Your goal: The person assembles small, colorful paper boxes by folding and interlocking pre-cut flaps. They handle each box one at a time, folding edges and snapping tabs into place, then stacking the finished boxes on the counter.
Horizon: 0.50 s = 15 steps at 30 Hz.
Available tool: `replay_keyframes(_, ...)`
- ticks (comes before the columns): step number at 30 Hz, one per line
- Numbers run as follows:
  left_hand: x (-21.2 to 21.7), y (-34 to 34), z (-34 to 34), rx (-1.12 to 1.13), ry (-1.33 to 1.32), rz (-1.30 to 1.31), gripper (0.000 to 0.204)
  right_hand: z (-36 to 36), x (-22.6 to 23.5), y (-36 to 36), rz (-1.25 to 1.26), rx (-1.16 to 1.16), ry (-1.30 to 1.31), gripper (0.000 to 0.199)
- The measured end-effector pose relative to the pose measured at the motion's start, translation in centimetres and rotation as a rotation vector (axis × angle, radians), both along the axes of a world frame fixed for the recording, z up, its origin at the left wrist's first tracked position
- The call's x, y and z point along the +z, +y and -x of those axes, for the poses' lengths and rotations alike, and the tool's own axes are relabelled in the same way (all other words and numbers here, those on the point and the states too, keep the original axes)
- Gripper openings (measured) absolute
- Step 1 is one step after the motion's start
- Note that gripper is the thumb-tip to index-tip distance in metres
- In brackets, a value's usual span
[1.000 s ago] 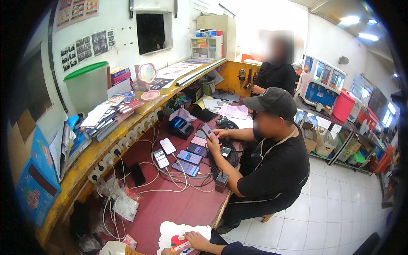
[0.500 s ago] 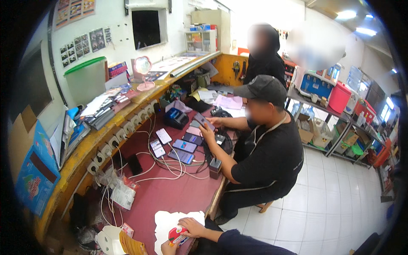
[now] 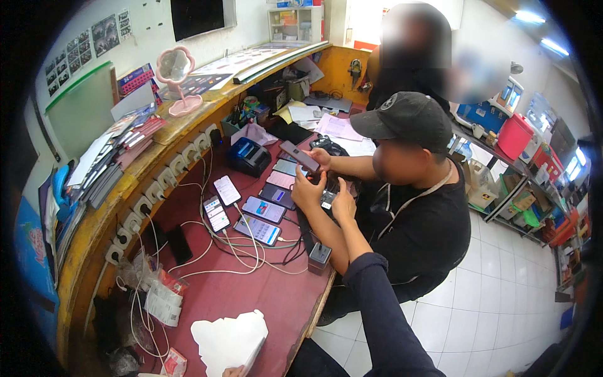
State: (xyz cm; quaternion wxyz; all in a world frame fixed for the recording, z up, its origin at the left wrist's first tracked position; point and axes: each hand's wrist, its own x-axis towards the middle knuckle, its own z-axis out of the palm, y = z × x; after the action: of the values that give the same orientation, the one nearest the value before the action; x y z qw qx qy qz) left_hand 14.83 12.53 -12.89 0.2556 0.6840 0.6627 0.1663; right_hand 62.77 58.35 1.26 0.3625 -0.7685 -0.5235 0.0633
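The right hand (image 3: 343,202), in a dark sleeve, reached out with fingers loosely spread, holding nothing, just beside the co-worker's hand (image 3: 308,190) over the red bench (image 3: 251,295). The left hand (image 3: 231,372) barely showed at the lower edge, touching white paper (image 3: 226,339); its grip could not be told.

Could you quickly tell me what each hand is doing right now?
Left hand: barely visible by white paper; cannot tell.
Right hand: open, empty.

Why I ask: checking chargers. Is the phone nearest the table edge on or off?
On: the phone shows a bright, lit screen.
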Motion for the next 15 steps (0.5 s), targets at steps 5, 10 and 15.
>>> replay_keyframes(5, 5.0, 2.7, -1.5, 0.007, 0.024, 0.087, 0.042, -2.3, -5.3, 3.6, 0.41, 0.158, -0.087, 0.036)
replay_keyframes(10, 6.5, 4.8, 0.6, -0.143, 0.213, 0.403, 0.042, -0.2, -1.5, 1.1, -0.064, -0.073, 0.182, 0.032)
replay_keyframes(15, 9.0, 6.2, 2.8, 0.141, 0.612, 0.297, 0.052, 6.9, 2.2, -10.2, -0.62, 0.069, 0.475, 0.027)
